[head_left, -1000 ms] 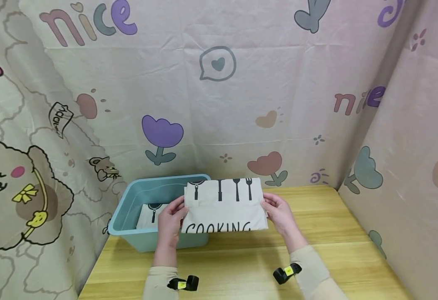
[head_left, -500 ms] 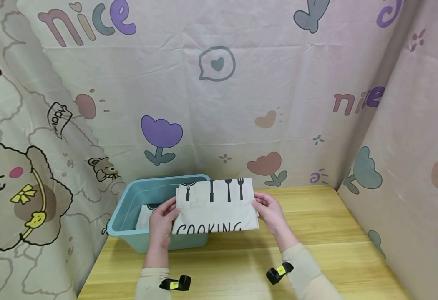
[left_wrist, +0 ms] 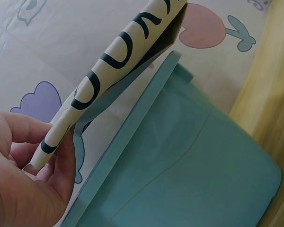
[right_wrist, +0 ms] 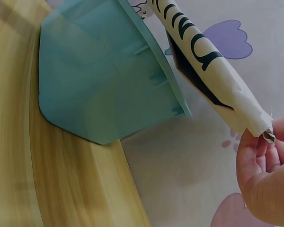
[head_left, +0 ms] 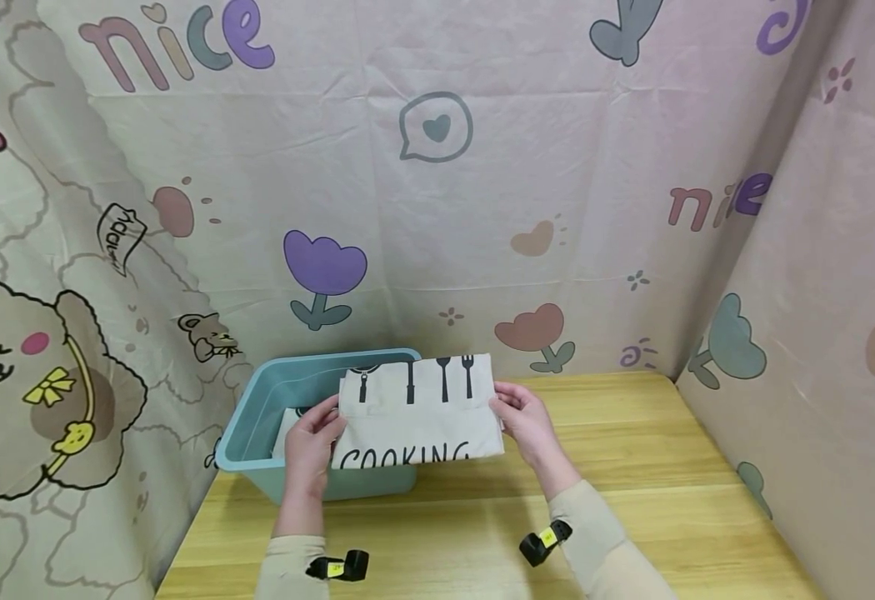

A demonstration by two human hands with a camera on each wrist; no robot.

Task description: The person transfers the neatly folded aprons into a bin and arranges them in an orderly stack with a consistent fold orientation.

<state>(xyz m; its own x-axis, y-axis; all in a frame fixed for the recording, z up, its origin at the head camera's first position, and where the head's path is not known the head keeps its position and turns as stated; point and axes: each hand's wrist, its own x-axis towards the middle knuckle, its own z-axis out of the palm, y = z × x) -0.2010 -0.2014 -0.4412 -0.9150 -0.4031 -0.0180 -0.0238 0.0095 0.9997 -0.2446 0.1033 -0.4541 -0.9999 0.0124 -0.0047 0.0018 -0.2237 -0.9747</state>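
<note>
A folded cream cloth (head_left: 417, 412) printed with black utensils and the word COOKING hangs level above the right part of a teal plastic bin (head_left: 257, 417). My left hand (head_left: 310, 442) pinches its left edge and my right hand (head_left: 522, 421) pinches its right edge. In the left wrist view the cloth (left_wrist: 109, 80) runs up from my left hand (left_wrist: 26, 182) over the bin (left_wrist: 189, 161). In the right wrist view my right hand (right_wrist: 265, 182) grips the cloth (right_wrist: 213, 71) beside the bin (right_wrist: 99, 80). Another folded cloth (head_left: 291, 427) with the same print lies inside the bin.
The bin stands at the back left of a wooden table (head_left: 632, 500). Patterned fabric walls (head_left: 557, 167) close in the back, left and right sides. Small black trackers with yellow tags sit on both wrists.
Both hands have carried the folded cloth leftward, so more of it now hangs over the bin.
</note>
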